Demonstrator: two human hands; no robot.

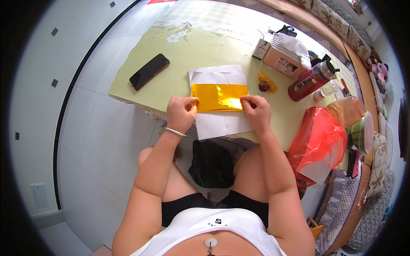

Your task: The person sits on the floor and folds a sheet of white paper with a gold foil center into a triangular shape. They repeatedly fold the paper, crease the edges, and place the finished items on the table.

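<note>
A shiny gold foil sheet [213,96] is stretched flat between my hands, over several white paper sheets [222,124] at the near edge of the table. My left hand [181,112] pinches the foil at its near left corner, thumb against fingers. At the near right corner my right hand [257,112] pinches it the same way. White paper shows beyond the foil and also on its near side, where it reaches the table edge. A bracelet circles my left wrist.
The table [128,81] has a pale green cover. A black phone [149,71] lies at left. To the right are a yellow-brown lump [266,82], a tissue box [284,59], a dark red flask [311,81], a red plastic bag [318,136] and a clear jar [348,112].
</note>
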